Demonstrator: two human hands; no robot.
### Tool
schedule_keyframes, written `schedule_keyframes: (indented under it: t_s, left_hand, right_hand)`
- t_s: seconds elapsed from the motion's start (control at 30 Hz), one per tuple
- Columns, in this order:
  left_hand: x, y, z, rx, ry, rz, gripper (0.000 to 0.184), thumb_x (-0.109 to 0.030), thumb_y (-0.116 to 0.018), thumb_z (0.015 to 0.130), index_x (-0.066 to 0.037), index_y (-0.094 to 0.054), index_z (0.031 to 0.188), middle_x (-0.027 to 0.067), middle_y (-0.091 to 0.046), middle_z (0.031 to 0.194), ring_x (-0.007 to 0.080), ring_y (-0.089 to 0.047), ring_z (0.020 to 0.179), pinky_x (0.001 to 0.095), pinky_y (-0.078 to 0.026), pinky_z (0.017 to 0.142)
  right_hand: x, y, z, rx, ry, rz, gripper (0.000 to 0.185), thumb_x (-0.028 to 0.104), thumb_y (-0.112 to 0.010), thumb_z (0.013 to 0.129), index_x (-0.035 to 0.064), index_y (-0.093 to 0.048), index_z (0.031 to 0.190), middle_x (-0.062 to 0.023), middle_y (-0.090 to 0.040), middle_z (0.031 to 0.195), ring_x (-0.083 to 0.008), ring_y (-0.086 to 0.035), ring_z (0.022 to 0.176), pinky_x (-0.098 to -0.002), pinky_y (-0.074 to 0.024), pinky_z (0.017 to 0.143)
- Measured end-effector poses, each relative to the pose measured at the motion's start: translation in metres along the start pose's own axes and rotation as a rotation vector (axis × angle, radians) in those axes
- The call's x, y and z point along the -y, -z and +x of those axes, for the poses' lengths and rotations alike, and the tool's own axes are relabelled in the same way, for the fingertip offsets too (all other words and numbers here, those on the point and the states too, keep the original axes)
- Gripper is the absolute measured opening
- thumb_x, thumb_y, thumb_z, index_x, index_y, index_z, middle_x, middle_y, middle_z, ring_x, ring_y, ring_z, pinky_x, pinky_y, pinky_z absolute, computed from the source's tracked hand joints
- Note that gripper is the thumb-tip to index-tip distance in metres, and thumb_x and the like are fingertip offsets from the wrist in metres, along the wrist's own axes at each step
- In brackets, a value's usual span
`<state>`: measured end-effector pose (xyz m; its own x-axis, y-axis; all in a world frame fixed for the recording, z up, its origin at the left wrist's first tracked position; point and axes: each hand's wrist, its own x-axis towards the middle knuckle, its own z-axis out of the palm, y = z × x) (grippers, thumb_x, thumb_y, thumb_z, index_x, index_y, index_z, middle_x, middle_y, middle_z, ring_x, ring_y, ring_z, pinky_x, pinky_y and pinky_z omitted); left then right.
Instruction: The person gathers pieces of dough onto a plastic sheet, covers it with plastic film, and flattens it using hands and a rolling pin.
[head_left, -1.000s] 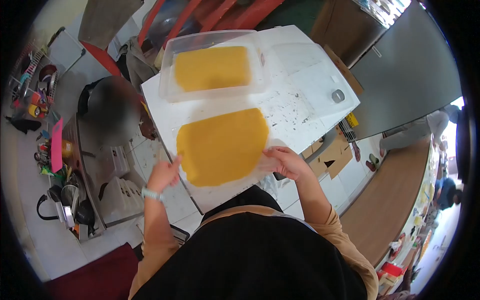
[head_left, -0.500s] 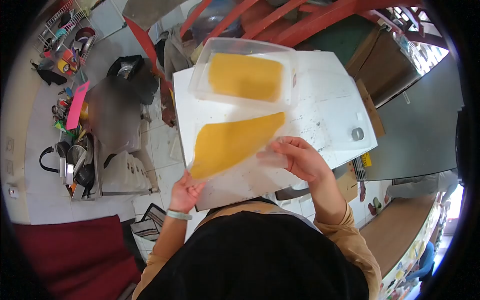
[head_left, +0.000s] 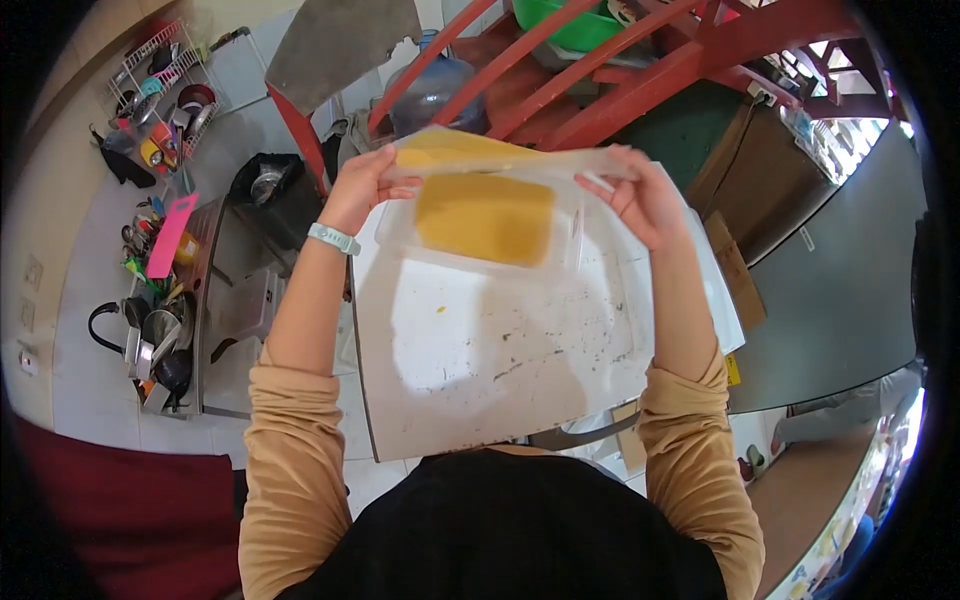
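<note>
A flat yellow sheet on clear film (head_left: 470, 150) is raised over the far part of a clear plastic container (head_left: 568, 235). My left hand (head_left: 368, 185) pinches the film's left end, and my right hand (head_left: 635, 190) grips its right end. Inside the container lies another yellow layer (head_left: 485, 218), partly covered by the raised film. The container stands on the white table (head_left: 500, 370), whose surface shows dark specks and a small yellow bit (head_left: 441, 310).
Red slanted bars (head_left: 530, 75) and a large clear bottle (head_left: 435, 95) stand beyond the table. Kitchen utensils (head_left: 160, 340) crowd a metal stand at the left. A grey surface (head_left: 830, 300) is at the right, with part of a person (head_left: 850, 408) near it.
Both hands have lifted the yellow sheet off the table and carried it forward, over the container. The table's near part, which it covered, now shows. The camera view has shifted.
</note>
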<state>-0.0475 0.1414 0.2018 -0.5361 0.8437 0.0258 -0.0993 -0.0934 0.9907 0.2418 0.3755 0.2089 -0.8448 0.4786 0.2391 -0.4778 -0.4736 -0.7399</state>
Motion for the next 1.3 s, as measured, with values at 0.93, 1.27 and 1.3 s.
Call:
schedule_keyframes:
  t_s: [0.93, 1.27, 1.3]
  left_hand:
    - [0.170, -0.065, -0.146, 0.026, 0.248, -0.501, 0.042, -0.030, -0.057, 0.095, -0.008, -0.046, 0.129, 0.0064, -0.057, 0.110, 0.0180, -0.061, 0.091, 0.0347, -0.052, 0.083]
    - [0.170, 0.175, -0.247, -0.333, -0.055, -1.179, 0.017, -0.025, -0.055, 0.095, -0.011, -0.057, 0.105, 0.0032, -0.059, 0.105, 0.0197, -0.055, 0.099, 0.0377, -0.045, 0.090]
    - [0.164, 0.239, -0.261, -0.508, -0.178, -1.070, 0.017, -0.023, -0.055, 0.094, -0.010, -0.055, 0.106, 0.0046, -0.058, 0.104, 0.0205, -0.054, 0.099, 0.0379, -0.045, 0.090]
  right_hand:
    - [-0.062, 0.057, -0.140, -0.619, 0.093, -1.472, 0.078, 0.011, -0.074, 0.078, 0.0070, -0.032, 0.143, -0.0128, -0.055, 0.108, -0.0250, -0.055, 0.094, -0.0375, -0.0460, 0.086]
    - [-0.280, -0.177, -0.099, 0.076, -0.012, -1.247, 0.085, 0.010, -0.075, 0.078, 0.0067, -0.024, 0.146, -0.0153, -0.049, 0.130, -0.0254, -0.052, 0.112, -0.0354, -0.0447, 0.091]
    - [-0.289, -0.173, -0.102, -0.005, -0.073, -1.162, 0.080, 0.010, -0.071, 0.081, 0.0067, -0.025, 0.146, -0.0144, -0.049, 0.129, -0.0236, -0.053, 0.109, -0.0344, -0.0448, 0.090]
